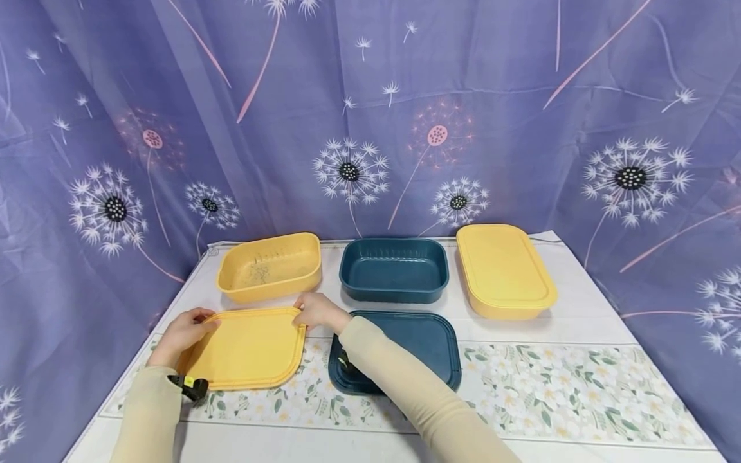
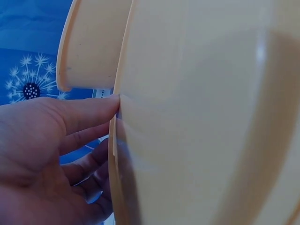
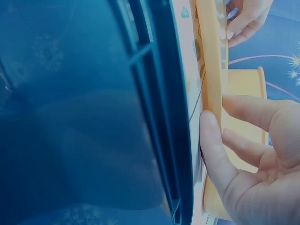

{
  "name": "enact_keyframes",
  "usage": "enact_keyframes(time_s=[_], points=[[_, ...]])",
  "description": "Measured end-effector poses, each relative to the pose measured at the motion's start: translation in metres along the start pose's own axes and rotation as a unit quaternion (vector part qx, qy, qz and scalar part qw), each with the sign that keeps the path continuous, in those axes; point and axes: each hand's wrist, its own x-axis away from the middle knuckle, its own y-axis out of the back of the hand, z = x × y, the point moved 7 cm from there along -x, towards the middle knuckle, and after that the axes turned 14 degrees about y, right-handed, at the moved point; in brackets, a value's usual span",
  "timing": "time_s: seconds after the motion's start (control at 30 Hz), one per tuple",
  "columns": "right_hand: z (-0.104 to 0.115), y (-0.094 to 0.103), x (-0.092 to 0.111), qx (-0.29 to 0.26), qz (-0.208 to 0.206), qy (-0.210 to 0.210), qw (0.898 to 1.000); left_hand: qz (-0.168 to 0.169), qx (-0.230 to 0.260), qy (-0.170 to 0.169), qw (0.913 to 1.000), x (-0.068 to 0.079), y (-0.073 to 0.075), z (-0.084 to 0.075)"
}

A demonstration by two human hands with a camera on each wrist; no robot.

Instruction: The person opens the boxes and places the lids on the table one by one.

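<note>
Both hands are at the yellow lid (image 1: 249, 347), which lies in front of the yellow box (image 1: 269, 289) at the left of the table. My left hand (image 1: 184, 335) pinches the lid's far left edge; in the left wrist view its thumb and fingertips meet at the rim. With thumb and fingers on either side of the rim, my right hand (image 3: 253, 154) pinches the far right corner. The right forearm passes over a dark blue lid (image 1: 425, 344) on the table. Dust or small dark marks show inside the yellow box, which has no lid on it.
A dark blue box (image 1: 393, 292) without a lid stands at the back middle. At the back right is another yellow box with a yellow lid (image 1: 505, 265) on it. A floral strip (image 1: 579, 386) crosses the white table, and a purple dandelion curtain (image 1: 278, 161) hangs behind.
</note>
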Motion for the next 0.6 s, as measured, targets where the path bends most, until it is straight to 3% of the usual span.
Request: enact_keyframes(time_s=[0.33,0.6], points=[[-0.0009,0.0019,-0.0006,0.008,-0.003,-0.001,1.0,0.015,0.01,0.006,0.9998,-0.0019,0.0013,-0.0006],[0.0001,0.0026,0.0027,-0.009,0.001,-0.006,1.0,0.0,0.036,0.021,0.9991,-0.0009,0.003,0.0036]])
